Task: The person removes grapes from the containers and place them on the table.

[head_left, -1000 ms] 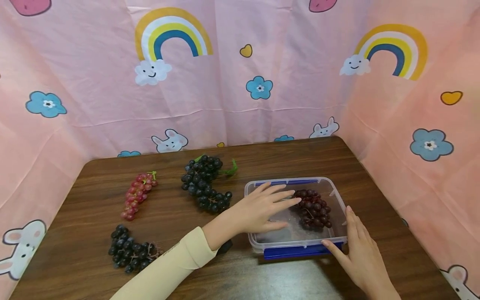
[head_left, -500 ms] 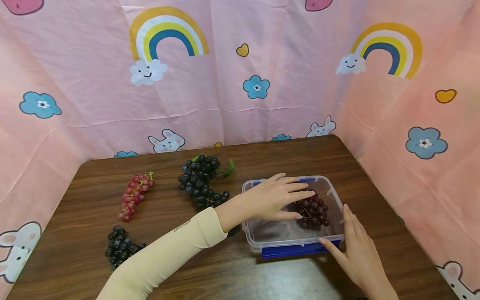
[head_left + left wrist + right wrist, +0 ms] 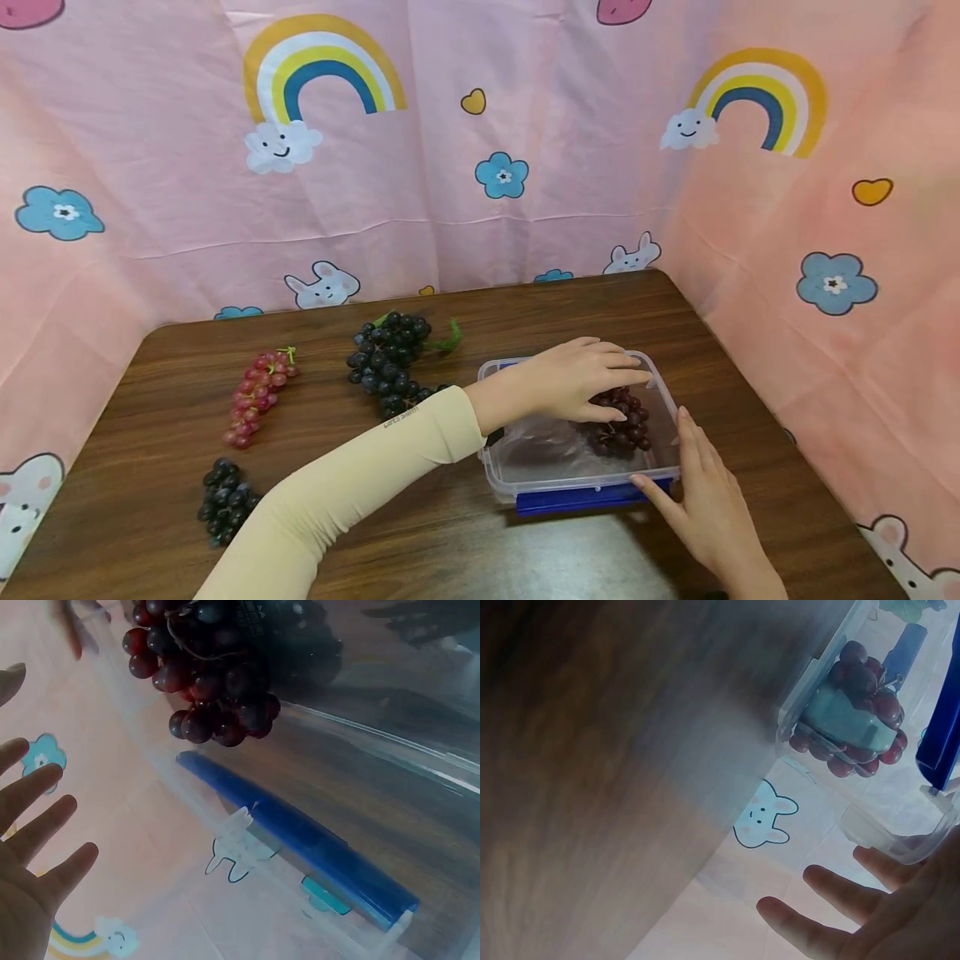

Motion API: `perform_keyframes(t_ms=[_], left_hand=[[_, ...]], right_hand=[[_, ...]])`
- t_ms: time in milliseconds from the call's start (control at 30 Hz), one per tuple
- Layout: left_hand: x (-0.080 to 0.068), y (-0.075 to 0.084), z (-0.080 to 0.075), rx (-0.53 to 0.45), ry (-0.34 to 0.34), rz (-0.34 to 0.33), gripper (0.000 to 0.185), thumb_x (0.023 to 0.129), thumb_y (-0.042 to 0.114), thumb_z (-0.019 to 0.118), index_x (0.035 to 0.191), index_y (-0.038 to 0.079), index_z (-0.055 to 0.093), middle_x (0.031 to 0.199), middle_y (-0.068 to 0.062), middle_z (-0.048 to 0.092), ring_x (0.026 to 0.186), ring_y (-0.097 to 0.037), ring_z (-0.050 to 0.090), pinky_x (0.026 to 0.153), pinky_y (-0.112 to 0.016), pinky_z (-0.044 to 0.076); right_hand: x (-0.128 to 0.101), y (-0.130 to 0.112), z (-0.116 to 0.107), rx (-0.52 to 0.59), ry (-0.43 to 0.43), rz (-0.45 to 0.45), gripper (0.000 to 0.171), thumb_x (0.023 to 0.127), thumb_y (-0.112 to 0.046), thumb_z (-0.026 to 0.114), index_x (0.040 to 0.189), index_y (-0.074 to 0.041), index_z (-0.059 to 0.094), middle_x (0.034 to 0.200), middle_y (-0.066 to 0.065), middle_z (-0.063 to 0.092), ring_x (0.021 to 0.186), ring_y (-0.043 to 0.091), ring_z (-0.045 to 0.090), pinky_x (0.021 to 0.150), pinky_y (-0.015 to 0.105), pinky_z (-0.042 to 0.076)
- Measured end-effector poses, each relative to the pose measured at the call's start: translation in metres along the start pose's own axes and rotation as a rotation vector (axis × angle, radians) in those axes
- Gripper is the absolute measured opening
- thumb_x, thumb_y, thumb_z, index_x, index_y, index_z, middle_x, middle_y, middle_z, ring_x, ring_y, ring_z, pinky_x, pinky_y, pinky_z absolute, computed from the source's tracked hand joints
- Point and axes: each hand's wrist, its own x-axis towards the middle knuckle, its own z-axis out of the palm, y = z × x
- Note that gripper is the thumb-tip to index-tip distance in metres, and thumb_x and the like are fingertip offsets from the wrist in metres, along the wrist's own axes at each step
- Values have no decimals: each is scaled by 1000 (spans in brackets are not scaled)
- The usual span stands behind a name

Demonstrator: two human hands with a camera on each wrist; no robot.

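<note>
Container (image 3: 498,467): clear plastic box, blue clip on near edge, on wooden table (image 3: 525,558), right of centre. Dark red grape bunch (image 3: 622,429) inside, far-right corner. Left hand (image 3: 577,383) over box, fingers straight, tips touching bunch, nothing gripped. Right hand (image 3: 701,500) flat, fingers against box's near-right corner. Left of box: black grape bunch (image 3: 386,358), partly behind cream sleeve (image 3: 360,483); pink-red bunch (image 3: 255,396); small black bunch (image 3: 221,500).

left hand (image 3: 581,382) over red grapes (image 3: 618,423) in clear box (image 3: 504,478) | right hand (image 3: 701,498) touches box corner
</note>
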Motion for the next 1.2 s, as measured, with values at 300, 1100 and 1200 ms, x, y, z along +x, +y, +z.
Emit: perform_keyframes(t_ms=[300, 1100, 1200], left_hand=[[18, -8, 19, 26, -125, 4, 74, 103, 51, 67, 165, 21, 39, 165, -3, 45, 154, -21, 40, 126, -40, 33], [40, -19, 68, -22, -217, 30, 96, 87, 44, 87, 165, 20, 38, 159, -2, 50, 149, -19, 44, 123, -30, 36], [43, -19, 69, -24, -230, 36, 95, 88, 43, 86, 166, 22, 36, 158, -2, 51, 147, -19, 45, 122, -30, 37]], right_hand=[[1, -4, 0, 0, -5, 0, 110, 97, -51, 74, 169, 0, 8, 164, 37, 31, 144, 61, 37, 99, 82, 39], [1, -3, 0, -4, -3, 21, 110, 97, -53, 73, 169, -2, 8, 167, 32, 29, 147, 57, 36, 99, 81, 39], [0, -1, 0, -3, -7, 25, 110, 97, -53, 73, 169, -2, 8, 167, 32, 29, 147, 57, 36, 99, 81, 39]])
